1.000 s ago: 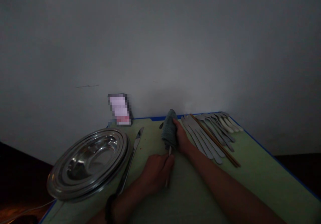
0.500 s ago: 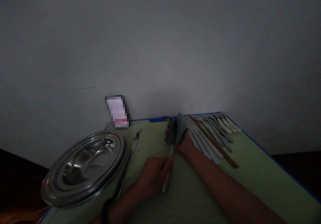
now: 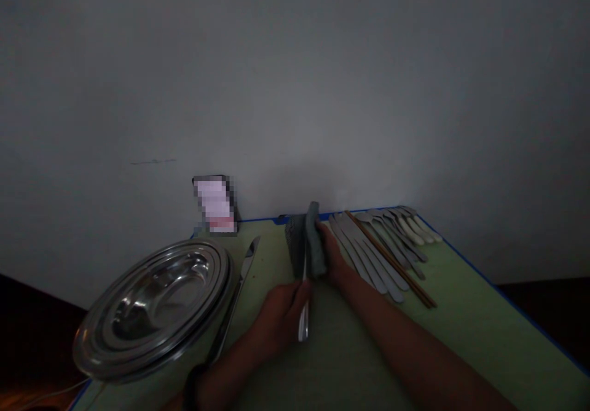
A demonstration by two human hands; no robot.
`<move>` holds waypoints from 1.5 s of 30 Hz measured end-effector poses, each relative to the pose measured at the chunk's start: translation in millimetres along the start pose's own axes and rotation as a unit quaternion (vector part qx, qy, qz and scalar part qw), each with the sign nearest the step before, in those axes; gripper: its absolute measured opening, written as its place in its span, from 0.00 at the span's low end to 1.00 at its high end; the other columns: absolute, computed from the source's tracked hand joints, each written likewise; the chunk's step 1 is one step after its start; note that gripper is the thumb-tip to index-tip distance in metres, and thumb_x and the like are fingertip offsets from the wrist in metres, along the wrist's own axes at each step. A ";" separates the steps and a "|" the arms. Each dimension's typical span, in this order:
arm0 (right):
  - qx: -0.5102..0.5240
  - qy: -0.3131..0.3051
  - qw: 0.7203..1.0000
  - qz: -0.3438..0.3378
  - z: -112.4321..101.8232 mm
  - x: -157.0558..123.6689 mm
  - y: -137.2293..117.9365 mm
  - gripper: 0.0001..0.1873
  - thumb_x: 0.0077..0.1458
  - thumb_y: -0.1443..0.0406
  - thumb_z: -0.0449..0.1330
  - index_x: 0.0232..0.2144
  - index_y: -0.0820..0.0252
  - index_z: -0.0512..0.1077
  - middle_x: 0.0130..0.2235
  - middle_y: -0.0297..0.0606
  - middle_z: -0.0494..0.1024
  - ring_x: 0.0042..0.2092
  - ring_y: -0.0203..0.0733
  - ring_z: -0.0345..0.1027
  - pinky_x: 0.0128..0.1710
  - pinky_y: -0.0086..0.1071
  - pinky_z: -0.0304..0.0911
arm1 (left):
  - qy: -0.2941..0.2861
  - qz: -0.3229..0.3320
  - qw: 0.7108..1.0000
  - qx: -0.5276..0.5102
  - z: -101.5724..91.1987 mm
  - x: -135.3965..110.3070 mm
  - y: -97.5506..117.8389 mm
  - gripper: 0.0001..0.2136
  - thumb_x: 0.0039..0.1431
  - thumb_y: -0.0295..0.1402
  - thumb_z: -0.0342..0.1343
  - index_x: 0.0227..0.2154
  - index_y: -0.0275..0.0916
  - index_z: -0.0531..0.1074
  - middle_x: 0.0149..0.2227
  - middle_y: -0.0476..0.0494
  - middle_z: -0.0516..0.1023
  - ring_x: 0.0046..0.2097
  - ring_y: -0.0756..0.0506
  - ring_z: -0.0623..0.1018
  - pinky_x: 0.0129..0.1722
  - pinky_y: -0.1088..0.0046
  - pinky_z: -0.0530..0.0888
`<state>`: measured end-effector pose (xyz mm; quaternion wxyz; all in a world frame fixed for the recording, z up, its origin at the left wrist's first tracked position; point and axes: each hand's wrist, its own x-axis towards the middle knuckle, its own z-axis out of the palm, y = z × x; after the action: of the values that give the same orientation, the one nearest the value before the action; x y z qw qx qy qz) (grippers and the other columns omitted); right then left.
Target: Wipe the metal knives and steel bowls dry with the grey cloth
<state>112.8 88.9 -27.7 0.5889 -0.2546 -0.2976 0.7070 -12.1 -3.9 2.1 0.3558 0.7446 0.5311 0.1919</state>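
My left hand [image 3: 286, 306] is closed around the handle of a silver table knife [image 3: 303, 328], whose butt end sticks out toward me. The knife's far part runs up into a folded grey-green cloth [image 3: 315, 242], so its tip is hidden. My right hand [image 3: 332, 254] is closed on that cloth from the right side and presses it about the knife. Both hands are over the middle of the green table [image 3: 350, 349].
Stacked steel plates [image 3: 152, 313] stand at the left, with another knife [image 3: 242, 279] beside them. To the right lie several knives [image 3: 375, 263], wooden chopsticks [image 3: 396, 263], spoons and forks [image 3: 405, 227] in a row. A phone [image 3: 216, 205] leans on the wall behind.
My right hand and the cloth have shifted left and a little toward me along the knife. The knife has turned slightly in my left hand, which moved a bit left.
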 end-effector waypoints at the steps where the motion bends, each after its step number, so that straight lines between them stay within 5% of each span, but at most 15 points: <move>1: -0.031 0.015 0.999 0.000 3.2 -1.1 0.7 0.17 0.43 0.52 0.62 0.28 0.60 0.75 0.24 0.33 0.76 0.30 0.39 0.69 0.31 0.31 0.63 | 0.013 -0.009 1.000 -0.015 -0.1 0.6 -0.3 0.18 0.61 0.42 0.36 0.21 0.40 0.60 0.21 0.52 0.64 0.26 0.49 0.66 0.27 0.74 0.62; 7: -0.133 0.029 0.991 0.017 11.2 -8.1 -0.4 0.15 0.38 0.57 0.67 0.25 0.65 0.75 0.23 0.33 0.76 0.25 0.35 0.66 0.27 0.29 0.60 | 0.036 -0.015 0.999 -0.036 -0.8 2.9 0.9 0.16 0.60 0.42 0.38 0.23 0.40 0.63 0.24 0.49 0.69 0.28 0.47 0.69 0.29 0.73 0.64; 17: 0.081 0.063 0.994 0.033 2.9 -4.3 -4.8 0.18 0.51 0.51 0.56 0.29 0.59 0.74 0.25 0.34 0.78 0.35 0.40 0.73 0.37 0.31 0.67 | -0.042 0.039 0.998 0.023 -0.8 -1.3 1.0 0.14 0.61 0.40 0.40 0.26 0.39 0.64 0.21 0.49 0.71 0.27 0.47 0.73 0.30 0.73 0.64; 24: 0.130 0.007 0.985 0.111 6.6 -6.2 -13.0 0.09 0.49 0.64 0.54 0.26 0.62 0.73 0.22 0.36 0.76 0.29 0.41 0.71 0.33 0.32 0.68 | -0.008 -0.025 0.997 -0.071 -1.6 3.7 -0.3 0.19 0.63 0.44 0.36 0.37 0.37 0.68 0.19 0.53 0.67 0.25 0.47 0.72 0.28 0.74 0.67; 30: 0.134 0.004 0.987 0.088 9.8 -5.8 -8.5 0.12 0.51 0.63 0.56 0.18 0.59 0.66 0.15 0.28 0.66 0.17 0.32 0.59 0.19 0.25 0.59 | 0.008 -0.026 0.995 0.097 1.7 2.4 7.0 0.21 0.65 0.41 0.33 0.36 0.36 0.71 0.26 0.43 0.76 0.31 0.44 0.76 0.32 0.71 0.67; 35: 0.137 0.003 0.989 0.054 6.4 -5.1 -9.0 0.24 0.52 0.54 0.56 0.12 0.58 0.55 0.11 0.24 0.55 0.13 0.27 0.46 0.13 0.23 0.45 | -0.013 -0.019 0.959 0.281 9.6 -3.4 12.9 0.18 0.65 0.34 0.35 0.41 0.34 0.69 0.32 0.36 0.80 0.33 0.39 0.79 0.33 0.66 0.68; 41: 0.170 0.010 0.985 -0.026 -2.7 -3.6 -16.4 0.26 0.52 0.50 0.53 0.12 0.58 0.55 0.11 0.24 0.54 0.13 0.27 0.46 0.13 0.23 0.44 | -0.031 0.021 0.952 0.302 7.0 -6.6 14.8 0.18 0.65 0.34 0.34 0.41 0.35 0.69 0.32 0.37 0.80 0.33 0.39 0.79 0.32 0.65 0.69; 45: 0.191 0.012 0.982 -0.013 -4.2 -5.4 -18.1 0.28 0.53 0.49 0.51 0.11 0.58 0.53 0.11 0.24 0.53 0.12 0.26 0.42 0.12 0.22 0.41 | -0.035 0.020 0.955 0.294 6.9 -5.3 13.4 0.18 0.65 0.35 0.34 0.40 0.35 0.70 0.32 0.37 0.80 0.34 0.39 0.79 0.34 0.65 0.69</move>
<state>129.1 86.4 -17.6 0.6393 -0.1423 -0.1536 0.7400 -0.7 -13.5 7.8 0.1356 0.8329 0.5365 0.0086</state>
